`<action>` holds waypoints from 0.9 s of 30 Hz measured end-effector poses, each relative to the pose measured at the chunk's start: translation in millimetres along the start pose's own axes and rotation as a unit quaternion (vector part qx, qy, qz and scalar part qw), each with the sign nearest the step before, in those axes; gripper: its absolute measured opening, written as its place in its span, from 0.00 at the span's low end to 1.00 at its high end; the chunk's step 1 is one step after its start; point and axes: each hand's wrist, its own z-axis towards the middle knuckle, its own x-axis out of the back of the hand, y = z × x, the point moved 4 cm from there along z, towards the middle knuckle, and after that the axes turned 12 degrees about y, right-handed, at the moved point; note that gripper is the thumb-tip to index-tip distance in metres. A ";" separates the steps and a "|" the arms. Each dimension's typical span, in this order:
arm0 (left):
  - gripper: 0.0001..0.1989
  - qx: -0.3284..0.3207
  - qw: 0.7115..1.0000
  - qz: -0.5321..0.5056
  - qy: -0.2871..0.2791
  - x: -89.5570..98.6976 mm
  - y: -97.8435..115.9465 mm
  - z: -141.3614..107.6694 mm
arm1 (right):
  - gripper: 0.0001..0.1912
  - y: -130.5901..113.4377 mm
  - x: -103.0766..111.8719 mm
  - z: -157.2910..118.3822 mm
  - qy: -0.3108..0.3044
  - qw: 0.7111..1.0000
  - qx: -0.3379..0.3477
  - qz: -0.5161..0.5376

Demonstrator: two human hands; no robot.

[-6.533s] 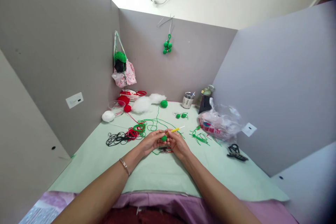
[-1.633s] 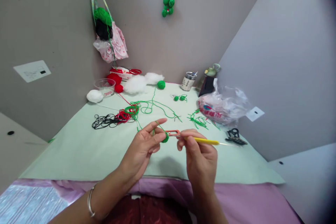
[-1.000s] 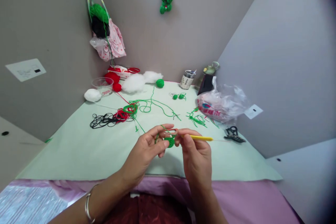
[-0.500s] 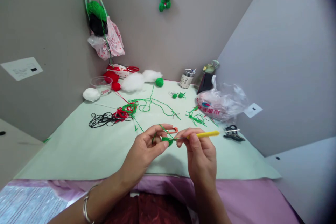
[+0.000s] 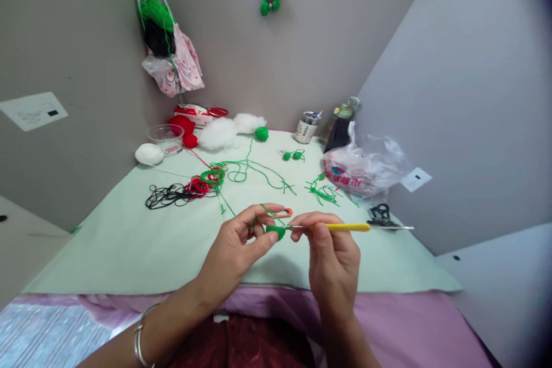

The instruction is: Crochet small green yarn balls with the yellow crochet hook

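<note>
Between the thumb and fingers of my left hand (image 5: 235, 250) is a small green crochet piece (image 5: 276, 233), with green yarn running over the raised index finger. My right hand (image 5: 332, 259) grips a yellow-handled crochet hook (image 5: 347, 227). The hook's left end reaches the green piece, where a strand meets it; its bare metal end points right. An orange stitch marker (image 5: 284, 213) shows just beyond my left fingertips. Green yarn (image 5: 228, 207) trails from my left hand back toward a tangle on the table.
Tangled black yarn (image 5: 164, 196) and red yarn (image 5: 200, 186) lie to the left. White stuffing (image 5: 218, 133), a green ball (image 5: 261, 133) and a clear tub (image 5: 166, 138) stand at the back. A plastic bag (image 5: 362, 167), green scraps (image 5: 323, 191) and a black claw clip (image 5: 382, 215) lie right.
My right hand has shifted slightly right and turned the hook, so its handle lies nearly level and its far end sits lower and further right. My left hand stays almost still.
</note>
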 end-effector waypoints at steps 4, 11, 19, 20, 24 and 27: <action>0.18 0.011 1.000 -0.008 -0.015 0.6 -2.6 -1.1 | 0.11 5.2 1.5 1.5 0.012 0.999 -0.041 0.029; 0.16 0.005 1.000 0.003 -0.006 0.0 -1.5 -0.2 | 0.12 2.3 1.3 1.9 -0.023 0.999 -0.029 0.021; 0.14 -0.071 0.993 0.075 0.057 -1.0 5.4 -3.7 | 0.12 -16.1 -0.6 1.8 -0.063 0.985 0.101 -0.122; 0.14 -0.091 0.991 0.080 0.064 -1.7 6.1 -4.9 | 0.12 -16.6 -1.4 0.7 -0.070 0.982 0.117 -0.128; 0.15 -0.098 0.990 0.050 0.090 -4.8 5.6 -7.4 | 0.16 -10.7 -4.3 -11.6 -0.084 0.951 0.239 -0.176; 0.25 0.035 0.996 -0.062 0.046 -8.8 -2.1 -3.1 | 0.20 -6.4 -4.7 -22.9 -0.059 0.903 0.356 -0.234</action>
